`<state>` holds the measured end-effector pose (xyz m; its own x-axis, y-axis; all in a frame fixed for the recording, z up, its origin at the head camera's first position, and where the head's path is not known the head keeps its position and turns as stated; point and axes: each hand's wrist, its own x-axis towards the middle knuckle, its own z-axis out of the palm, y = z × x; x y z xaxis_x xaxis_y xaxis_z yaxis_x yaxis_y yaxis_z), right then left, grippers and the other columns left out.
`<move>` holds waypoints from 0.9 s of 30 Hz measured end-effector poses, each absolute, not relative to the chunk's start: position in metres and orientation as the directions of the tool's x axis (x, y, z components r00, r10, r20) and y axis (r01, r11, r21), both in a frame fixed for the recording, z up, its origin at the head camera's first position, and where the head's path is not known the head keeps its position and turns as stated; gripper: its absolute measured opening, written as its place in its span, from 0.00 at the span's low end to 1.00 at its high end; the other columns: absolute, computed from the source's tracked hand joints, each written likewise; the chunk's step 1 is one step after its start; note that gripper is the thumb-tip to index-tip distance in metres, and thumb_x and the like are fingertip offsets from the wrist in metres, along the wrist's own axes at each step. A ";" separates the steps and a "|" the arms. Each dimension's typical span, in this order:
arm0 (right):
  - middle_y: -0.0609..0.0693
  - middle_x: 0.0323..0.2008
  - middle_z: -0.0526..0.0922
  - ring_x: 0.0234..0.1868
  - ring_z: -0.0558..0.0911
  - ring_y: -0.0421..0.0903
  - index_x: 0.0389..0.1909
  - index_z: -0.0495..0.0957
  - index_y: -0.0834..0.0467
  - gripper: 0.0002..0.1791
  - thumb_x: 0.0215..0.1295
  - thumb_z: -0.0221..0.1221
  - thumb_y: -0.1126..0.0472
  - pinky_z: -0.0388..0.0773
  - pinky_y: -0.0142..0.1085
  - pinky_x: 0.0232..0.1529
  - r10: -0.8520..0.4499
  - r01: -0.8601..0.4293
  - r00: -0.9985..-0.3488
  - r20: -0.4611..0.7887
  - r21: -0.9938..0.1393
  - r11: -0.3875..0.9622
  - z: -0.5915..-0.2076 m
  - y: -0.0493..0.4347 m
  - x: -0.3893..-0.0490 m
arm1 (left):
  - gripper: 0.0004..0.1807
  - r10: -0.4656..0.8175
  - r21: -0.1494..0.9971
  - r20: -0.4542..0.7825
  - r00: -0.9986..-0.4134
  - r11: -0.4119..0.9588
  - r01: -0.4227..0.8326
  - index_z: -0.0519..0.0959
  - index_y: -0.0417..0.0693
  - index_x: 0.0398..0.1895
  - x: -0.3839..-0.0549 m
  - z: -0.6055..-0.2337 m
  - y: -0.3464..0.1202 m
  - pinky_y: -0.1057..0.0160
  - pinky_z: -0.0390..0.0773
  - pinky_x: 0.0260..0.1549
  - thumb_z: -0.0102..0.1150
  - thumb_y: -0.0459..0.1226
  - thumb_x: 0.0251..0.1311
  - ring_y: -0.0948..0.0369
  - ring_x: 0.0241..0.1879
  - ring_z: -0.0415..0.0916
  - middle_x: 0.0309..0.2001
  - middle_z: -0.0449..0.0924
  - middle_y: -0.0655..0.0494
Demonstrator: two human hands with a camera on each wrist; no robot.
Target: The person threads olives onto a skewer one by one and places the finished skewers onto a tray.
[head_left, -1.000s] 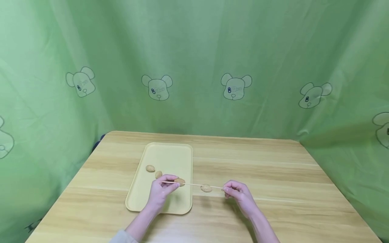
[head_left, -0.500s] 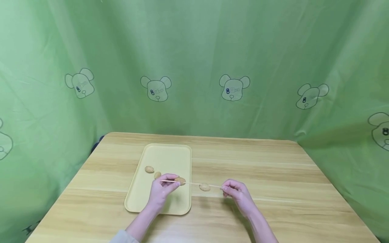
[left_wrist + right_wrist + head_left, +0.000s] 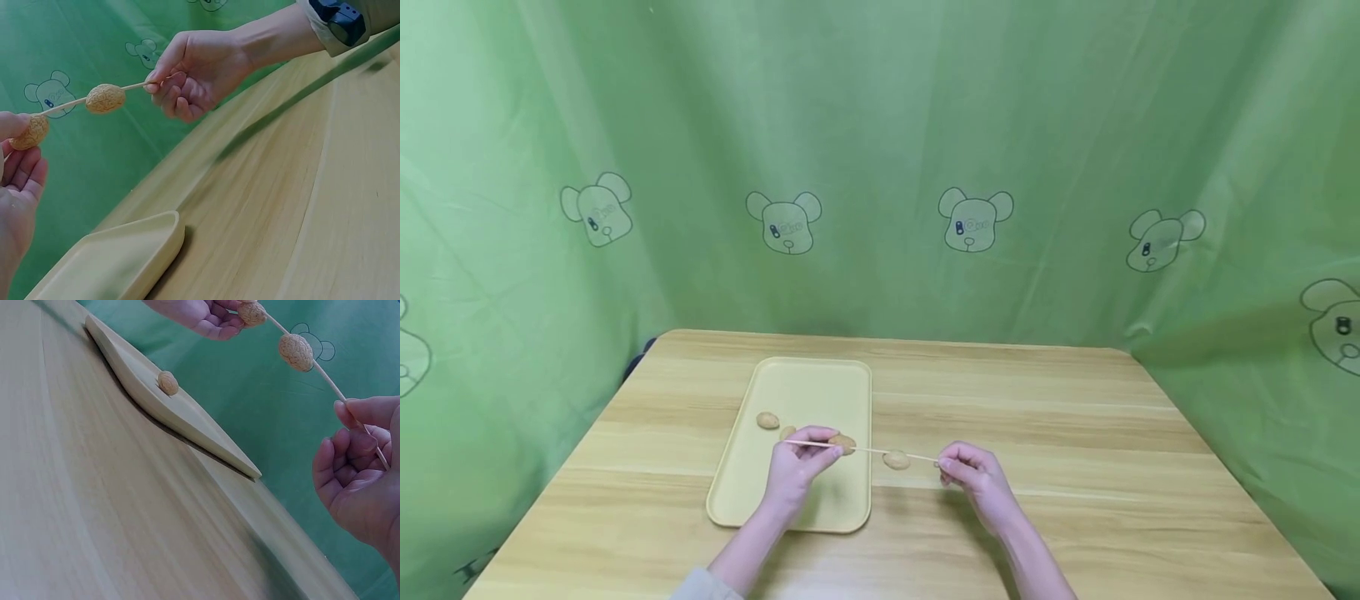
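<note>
My left hand [image 3: 788, 477] pinches a brown, wrinkled oval ball [image 3: 31, 132] between thumb and fingers, over the right side of the tray. A thin wooden skewer [image 3: 870, 451] runs through this ball, its tip out on the left. Farther right on the skewer sits a second wrinkled ball [image 3: 105, 99], between the two hands. My right hand [image 3: 983, 483] pinches the skewer near its right end, above the table to the right of the tray. In the right wrist view the rest of the skewer [image 3: 331, 383] passes under the right thumb and across the palm.
The cream tray [image 3: 812, 387] lies on the left half of the wooden table [image 3: 1037, 400]. Two more wrinkled balls lie in it: one ball [image 3: 767, 421] in full sight, another ball [image 3: 787, 432] partly behind the left hand. A green curtain [image 3: 880, 125] hangs behind.
My right hand has moved slightly left with the skewer and second ball. The skewer's tip sticks out farther left of the ball in my left hand, which has hardly moved.
</note>
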<state>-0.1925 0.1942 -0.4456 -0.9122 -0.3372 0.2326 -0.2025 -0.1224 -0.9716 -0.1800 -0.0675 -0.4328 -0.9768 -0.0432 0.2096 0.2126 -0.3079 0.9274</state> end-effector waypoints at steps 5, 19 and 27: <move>0.45 0.23 0.73 0.27 0.73 0.38 0.27 0.77 0.57 0.08 0.61 0.52 0.70 0.74 0.28 0.33 -0.337 -0.193 -0.913 0.229 -0.972 -0.136 -0.446 0.191 -0.193 | 0.15 -0.047 0.933 0.196 -0.979 -0.299 0.202 0.72 0.17 0.38 -0.179 -0.433 -0.067 0.72 0.78 0.36 0.60 0.19 0.45 0.64 0.31 0.77 0.31 0.78 0.55; 0.46 0.23 0.73 0.27 0.73 0.39 0.26 0.76 0.58 0.07 0.60 0.53 0.69 0.73 0.29 0.33 -0.315 -0.182 -0.924 0.216 -0.974 -0.133 -0.442 0.188 -0.194 | 0.15 -0.022 0.921 0.245 -0.969 -0.306 0.240 0.71 0.15 0.37 -0.187 -0.434 -0.063 0.72 0.78 0.34 0.59 0.18 0.45 0.65 0.30 0.77 0.29 0.80 0.56; 0.46 0.23 0.74 0.26 0.73 0.39 0.26 0.77 0.58 0.08 0.60 0.52 0.70 0.73 0.29 0.32 -0.322 -0.202 -0.916 0.241 -0.968 -0.152 -0.443 0.187 -0.194 | 0.15 -0.019 0.931 0.202 -0.979 -0.307 0.198 0.71 0.16 0.38 -0.185 -0.435 -0.060 0.72 0.79 0.35 0.59 0.18 0.46 0.65 0.30 0.77 0.29 0.80 0.56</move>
<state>-0.1938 0.1873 -0.4434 -0.9157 -0.3216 0.2412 -0.2017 -0.1515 -0.9677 -0.1853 -0.0598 -0.4354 -0.9792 -0.0186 0.2020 0.1978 -0.3074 0.9308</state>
